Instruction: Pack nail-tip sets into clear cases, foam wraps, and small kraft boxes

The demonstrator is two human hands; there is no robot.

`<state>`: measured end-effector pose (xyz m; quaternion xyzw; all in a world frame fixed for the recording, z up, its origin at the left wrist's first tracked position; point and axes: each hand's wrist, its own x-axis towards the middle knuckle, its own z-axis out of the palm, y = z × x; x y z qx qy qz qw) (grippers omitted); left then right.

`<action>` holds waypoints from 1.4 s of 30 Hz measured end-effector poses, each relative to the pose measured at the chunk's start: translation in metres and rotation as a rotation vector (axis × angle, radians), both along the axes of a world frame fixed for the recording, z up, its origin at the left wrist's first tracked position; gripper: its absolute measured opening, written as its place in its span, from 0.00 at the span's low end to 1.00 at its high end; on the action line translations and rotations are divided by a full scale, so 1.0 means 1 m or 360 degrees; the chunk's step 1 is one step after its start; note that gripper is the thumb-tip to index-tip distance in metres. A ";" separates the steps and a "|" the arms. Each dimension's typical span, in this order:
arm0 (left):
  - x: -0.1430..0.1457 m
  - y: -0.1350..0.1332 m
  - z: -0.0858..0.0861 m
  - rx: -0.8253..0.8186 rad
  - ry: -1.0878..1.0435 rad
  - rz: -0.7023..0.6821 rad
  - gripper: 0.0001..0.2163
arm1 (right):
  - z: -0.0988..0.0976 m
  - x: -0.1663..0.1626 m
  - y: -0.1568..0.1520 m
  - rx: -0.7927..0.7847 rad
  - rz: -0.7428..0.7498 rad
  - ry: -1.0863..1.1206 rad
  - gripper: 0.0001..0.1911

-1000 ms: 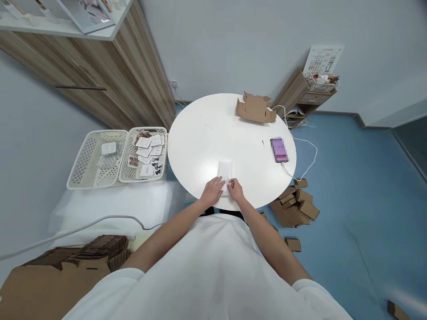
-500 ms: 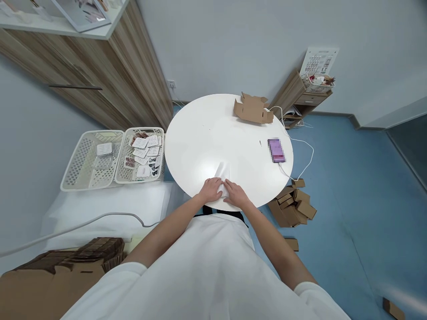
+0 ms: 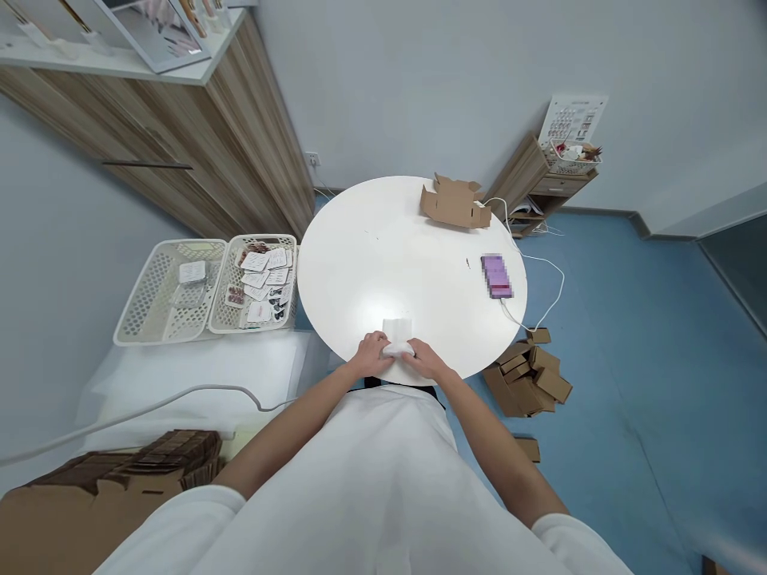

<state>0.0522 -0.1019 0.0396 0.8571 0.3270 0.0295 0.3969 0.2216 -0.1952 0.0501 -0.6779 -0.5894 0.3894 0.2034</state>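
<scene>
A small white folded sheet (image 3: pixel 398 329) lies at the near edge of the round white table (image 3: pixel 383 255). My left hand (image 3: pixel 371 355) grips its left side with curled fingers. My right hand (image 3: pixel 424 359) holds its right side, fingers closed over the near end. Both hands sit close together right at the table's front rim.
An open flat cardboard box (image 3: pixel 454 202) lies at the table's far side, a phone (image 3: pixel 497 275) on a white cable at the right. Two white baskets (image 3: pixel 207 289) with cards stand left. Folded cardboard pieces (image 3: pixel 530 375) lie on the blue floor; flat cartons (image 3: pixel 120 463) are stacked lower left.
The white sheet lay longer and flatter on the table before; now it is folded shorter. Both hands have drawn back toward the table's near edge and closed on it.
</scene>
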 end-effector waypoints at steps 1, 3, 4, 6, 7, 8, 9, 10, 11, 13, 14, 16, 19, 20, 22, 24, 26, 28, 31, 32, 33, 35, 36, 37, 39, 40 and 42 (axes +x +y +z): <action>0.002 0.003 -0.001 -0.0051 -0.0001 0.0077 0.11 | -0.001 0.001 0.006 -0.0048 -0.0084 0.0052 0.13; 0.005 0.009 -0.005 -0.0206 -0.0023 0.0210 0.10 | -0.005 0.003 0.017 -0.0178 -0.0280 0.0177 0.17; 0.006 0.011 -0.007 -0.0288 -0.0042 0.0275 0.11 | -0.008 0.003 0.021 -0.0245 -0.0384 0.0227 0.19; 0.008 0.014 -0.011 -0.0400 -0.0071 0.0423 0.14 | -0.014 0.001 0.027 -0.0323 -0.0591 0.0253 0.20; 0.010 0.015 -0.013 -0.0418 -0.0070 0.0506 0.15 | -0.017 0.000 0.029 -0.0317 -0.0683 0.0230 0.19; 0.011 0.016 -0.015 -0.0416 -0.0058 0.0580 0.16 | -0.020 -0.002 0.029 -0.0278 -0.0763 0.0193 0.18; 0.013 0.016 -0.016 -0.0399 -0.0042 0.0639 0.16 | -0.023 -0.004 0.030 -0.0217 -0.0828 0.0148 0.17; 0.015 0.016 -0.018 -0.0369 -0.0024 0.0684 0.15 | -0.025 -0.006 0.029 -0.0145 -0.0879 0.0105 0.18; 0.017 0.017 -0.019 -0.0336 -0.0011 0.0712 0.14 | -0.027 -0.008 0.028 -0.0073 -0.0918 0.0069 0.19; 0.019 0.017 -0.020 -0.0285 -0.0002 0.0747 0.12 | -0.029 -0.011 0.025 0.0030 -0.0974 0.0029 0.22; 0.019 0.018 -0.020 -0.0285 0.0000 0.0764 0.12 | -0.030 -0.012 0.022 0.0056 -0.0995 0.0028 0.23; 0.017 0.017 -0.019 -0.0326 -0.0014 0.0811 0.14 | -0.029 -0.013 0.016 0.0080 -0.1042 0.0043 0.24; 0.012 0.012 -0.019 -0.0343 -0.0114 0.0892 0.16 | -0.026 -0.016 0.007 0.0070 -0.1114 0.0049 0.25; 0.011 0.009 -0.019 -0.0325 -0.0148 0.0910 0.16 | -0.025 -0.018 0.005 0.0043 -0.1121 0.0057 0.24; 0.010 0.004 -0.021 -0.0306 -0.0173 0.0905 0.15 | -0.023 -0.020 0.003 -0.0027 -0.1093 0.0084 0.22; 0.013 0.001 -0.023 -0.0315 -0.0141 0.0884 0.14 | -0.022 -0.021 0.006 -0.0073 -0.1037 0.0096 0.19; 0.017 0.001 -0.023 -0.0315 -0.0099 0.0890 0.14 | -0.022 -0.019 0.012 -0.0085 -0.0988 0.0080 0.18; 0.021 0.002 -0.022 -0.0310 -0.0088 0.0933 0.14 | -0.022 -0.014 0.019 -0.0100 -0.0952 0.0087 0.18; 0.024 0.002 -0.017 -0.0368 -0.0099 0.1022 0.14 | -0.023 -0.002 0.022 -0.0129 -0.0892 0.0188 0.19; 0.024 0.001 -0.015 -0.0396 -0.0092 0.1067 0.15 | -0.024 0.002 0.022 -0.0144 -0.0881 0.0232 0.21; 0.024 -0.001 -0.013 -0.0420 -0.0079 0.1117 0.16 | -0.024 0.006 0.020 -0.0167 -0.0880 0.0275 0.22; 0.023 -0.007 -0.009 -0.0443 -0.0024 0.1223 0.17 | -0.023 0.013 0.016 -0.0241 -0.0890 0.0356 0.23; 0.022 -0.009 -0.007 -0.0441 0.0015 0.1275 0.18 | -0.022 0.016 0.014 -0.0288 -0.0889 0.0395 0.23; 0.021 -0.012 -0.006 -0.0433 0.0057 0.1319 0.17 | -0.021 0.018 0.012 -0.0328 -0.0879 0.0430 0.22; 0.021 -0.016 -0.006 -0.0415 0.0121 0.1371 0.17 | -0.017 0.021 0.012 -0.0371 -0.0831 0.0463 0.21; 0.022 -0.017 -0.007 -0.0413 0.0133 0.1381 0.17 | -0.016 0.022 0.013 -0.0376 -0.0802 0.0452 0.21; 0.025 -0.018 -0.009 -0.0436 0.0109 0.1357 0.16 | -0.014 0.022 0.018 -0.0372 -0.0748 0.0394 0.20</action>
